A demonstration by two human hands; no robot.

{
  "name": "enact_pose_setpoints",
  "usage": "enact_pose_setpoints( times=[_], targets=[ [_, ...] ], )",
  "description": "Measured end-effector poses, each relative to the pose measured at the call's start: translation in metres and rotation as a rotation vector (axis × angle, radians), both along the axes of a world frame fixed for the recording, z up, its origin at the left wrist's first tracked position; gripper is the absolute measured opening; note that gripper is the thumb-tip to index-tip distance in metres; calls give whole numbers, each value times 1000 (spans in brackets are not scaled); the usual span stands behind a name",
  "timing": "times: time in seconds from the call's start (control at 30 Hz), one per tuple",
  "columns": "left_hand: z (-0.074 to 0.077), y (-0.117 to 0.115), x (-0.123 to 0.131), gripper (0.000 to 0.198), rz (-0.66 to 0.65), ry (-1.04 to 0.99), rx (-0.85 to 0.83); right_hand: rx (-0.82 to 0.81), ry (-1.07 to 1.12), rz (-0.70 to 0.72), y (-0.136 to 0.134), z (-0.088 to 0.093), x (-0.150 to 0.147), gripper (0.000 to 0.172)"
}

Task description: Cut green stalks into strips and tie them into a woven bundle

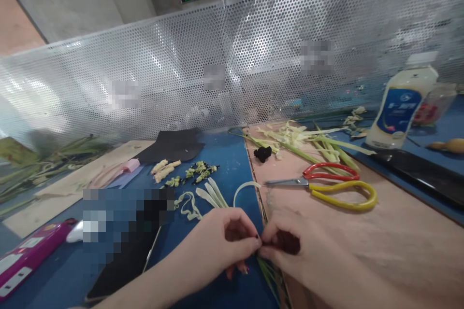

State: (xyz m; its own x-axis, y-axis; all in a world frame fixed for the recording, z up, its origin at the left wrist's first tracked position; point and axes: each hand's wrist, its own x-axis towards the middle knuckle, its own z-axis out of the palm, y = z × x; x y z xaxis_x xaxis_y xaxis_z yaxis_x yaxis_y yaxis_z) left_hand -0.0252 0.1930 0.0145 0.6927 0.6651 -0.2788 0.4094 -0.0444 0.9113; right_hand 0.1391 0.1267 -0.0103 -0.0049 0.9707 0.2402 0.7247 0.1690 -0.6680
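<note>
My left hand (228, 239) and my right hand (290, 246) meet at the table's front edge, fingertips pinched together on a small dark red piece (288, 242) with thin green leaf strips (268, 273) trailing down from it. Both hands are closed. Pale leaf strips (213, 195) curl on the blue mat (232, 164) just beyond my left hand. Scissors with red and yellow handles (333, 184) lie shut on the brown board (398, 231) beyond my right hand.
A pile of green leaves (304, 142), a small black lump (263, 153), small woven pieces (188, 171), a black sheet (174, 145), a white bottle (400, 108), a pink case (25, 258) and a perforated metal screen (232, 67) at the back.
</note>
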Motion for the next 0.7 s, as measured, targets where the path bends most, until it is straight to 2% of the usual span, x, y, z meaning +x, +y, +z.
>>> enact_pose_setpoints(
  times=[0.23,0.47,0.7],
  targets=[
    [3,0,1,19,6,7,-1,-61,60,2,-1,2,-2,11],
    [4,-1,1,17,-4,8,-1,8,83,57,0,-7,0,12],
    [9,-4,1,13,-11,16,22,72,57,78,0,-5,0,17]
  ],
)
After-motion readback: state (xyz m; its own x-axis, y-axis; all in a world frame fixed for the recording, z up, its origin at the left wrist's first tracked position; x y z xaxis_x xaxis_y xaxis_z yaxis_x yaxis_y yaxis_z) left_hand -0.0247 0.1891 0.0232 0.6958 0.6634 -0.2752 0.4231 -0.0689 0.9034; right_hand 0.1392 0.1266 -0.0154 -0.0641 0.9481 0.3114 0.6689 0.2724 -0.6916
